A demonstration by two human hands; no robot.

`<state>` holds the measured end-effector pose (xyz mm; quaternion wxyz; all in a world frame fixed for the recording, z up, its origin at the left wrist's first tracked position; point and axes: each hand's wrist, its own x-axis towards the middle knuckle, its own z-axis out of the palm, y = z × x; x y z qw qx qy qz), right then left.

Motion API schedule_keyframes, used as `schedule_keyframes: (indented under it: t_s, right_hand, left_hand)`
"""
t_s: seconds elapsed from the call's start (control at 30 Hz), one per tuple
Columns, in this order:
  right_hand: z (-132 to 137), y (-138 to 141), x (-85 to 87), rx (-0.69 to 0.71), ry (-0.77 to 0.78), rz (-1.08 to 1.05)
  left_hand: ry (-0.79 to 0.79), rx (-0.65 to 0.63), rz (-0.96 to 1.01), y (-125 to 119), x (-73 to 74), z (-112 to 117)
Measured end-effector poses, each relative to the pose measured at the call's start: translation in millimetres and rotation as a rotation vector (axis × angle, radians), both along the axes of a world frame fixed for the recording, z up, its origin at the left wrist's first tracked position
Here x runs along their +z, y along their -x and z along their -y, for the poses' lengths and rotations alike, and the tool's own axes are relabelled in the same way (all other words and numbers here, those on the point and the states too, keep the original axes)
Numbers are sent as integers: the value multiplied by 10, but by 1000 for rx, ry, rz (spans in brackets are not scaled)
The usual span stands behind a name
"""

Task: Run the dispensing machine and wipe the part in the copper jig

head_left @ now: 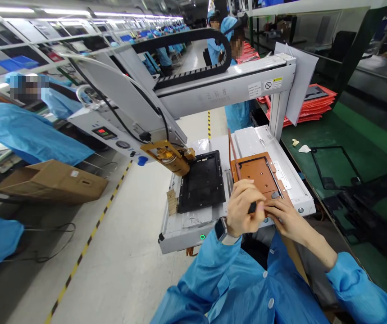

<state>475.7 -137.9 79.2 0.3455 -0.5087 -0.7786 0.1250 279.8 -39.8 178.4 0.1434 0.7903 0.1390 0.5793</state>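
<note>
My left hand (245, 207), with a watch on its wrist, is closed around a thin reddish-brown two-pronged tool (233, 153) that looks like tweezers and points up and away. Below it, at the near edge of an orange fixture (252, 173), my right hand (283, 216) rests with its fingers stretched out; their tips are partly hidden beside my left hand. A thin black frame (272, 173) lies on the fixture. Left of it, a black panel in a tray (202, 182) sits on the white machine bed under a brass-coloured dispensing head (175, 162).
A gantry beam (220, 87) spans the bed. On the green bench (335, 139) at right lie another black frame (337, 166), white scraps (304, 148) and stacked red sheets (310, 105). A cardboard box (51, 182) and people in blue are at left; others stand behind the machine.
</note>
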Motion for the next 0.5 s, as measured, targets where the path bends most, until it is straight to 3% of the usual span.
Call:
schedule_keyframes:
  t_s: [0.07,0.17,0.27,0.33,0.43,0.5]
  right_hand:
    - [32,-152,-44,-78,-63,-63]
    - [-10,-527,-165,-329,-141,-109]
    - [-183,-904,-325,-583,-27,-113]
    - [-342,-1064,-424,-644,80,-100]
    - [-563,-1148,-533,-641,150,-59]
    - [-662,-1140,-576,-670,178,-22]
  left_hand:
    - [-27,-32,-17,-185,-95,-1]
    - [-104,-46,-158,-486,-320,16]
    - [-199,-21,-475,-748,-554,41]
    - [-243,-13,-669,-856,-668,52]
    - [-235,-20,-802,-832,-751,80]
    - [-177,-53,-779,-644,-758,132]
